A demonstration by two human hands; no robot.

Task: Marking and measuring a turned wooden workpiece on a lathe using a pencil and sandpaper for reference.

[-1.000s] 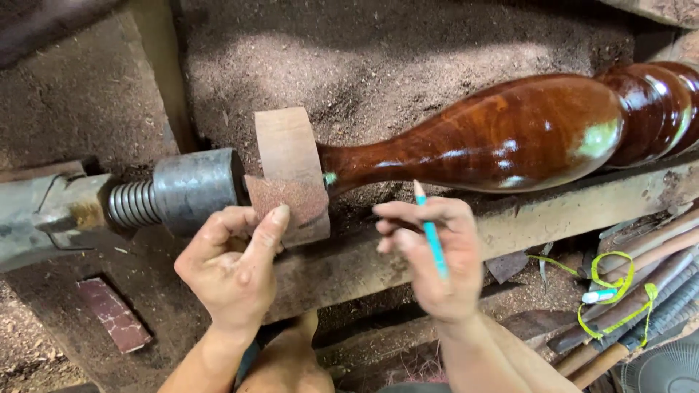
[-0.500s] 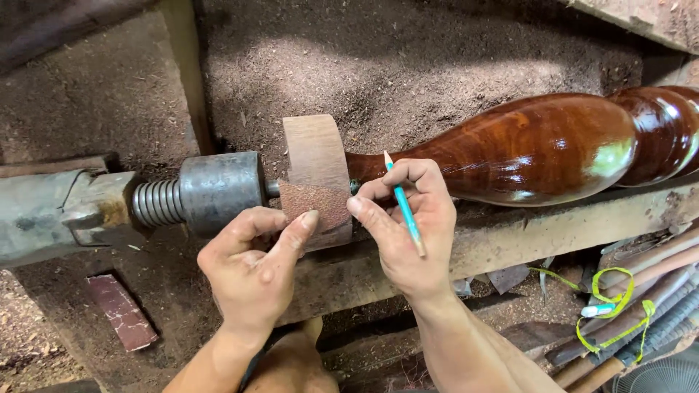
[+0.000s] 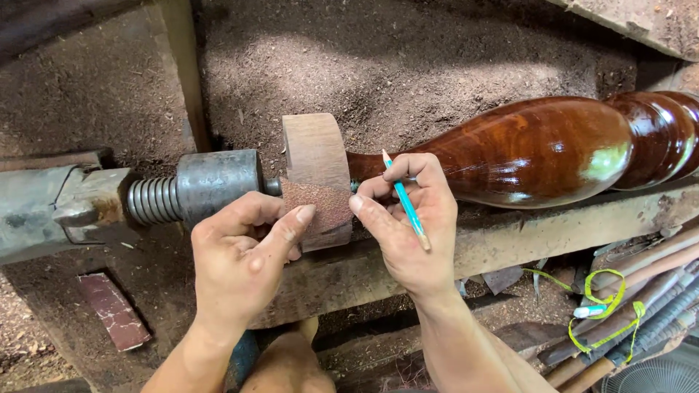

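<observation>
The sandpaper piece (image 3: 320, 206), reddish-brown and roughly square, lies pressed flat against the near face of the unfinished wooden end block (image 3: 315, 164) of a turned workpiece mounted on a lathe. The left hand (image 3: 240, 266) pins its left edge with thumb and forefinger; the right hand (image 3: 408, 229) pinches its right edge with the fingertips while also carrying a teal pencil (image 3: 405, 207) tucked between the fingers, point up. Both hands are thus half closed, each gripping the sheet.

The sheet looks thin, light and floppy, gritty on one side, so it likely bends readily around the block and is best held by its two side edges, as here. The block sits between the grey metal tailstock sleeve (image 3: 217, 182), with its threaded screw (image 3: 151, 200) to the left, and the glossy dark-brown bulbous spindle (image 3: 531, 149) to the right. Sawdust (image 3: 408, 65) covers the far ground. A timber rail (image 3: 553, 233) runs beneath, and loose tools with a yellow-green cord (image 3: 608, 298) lie at near right.
</observation>
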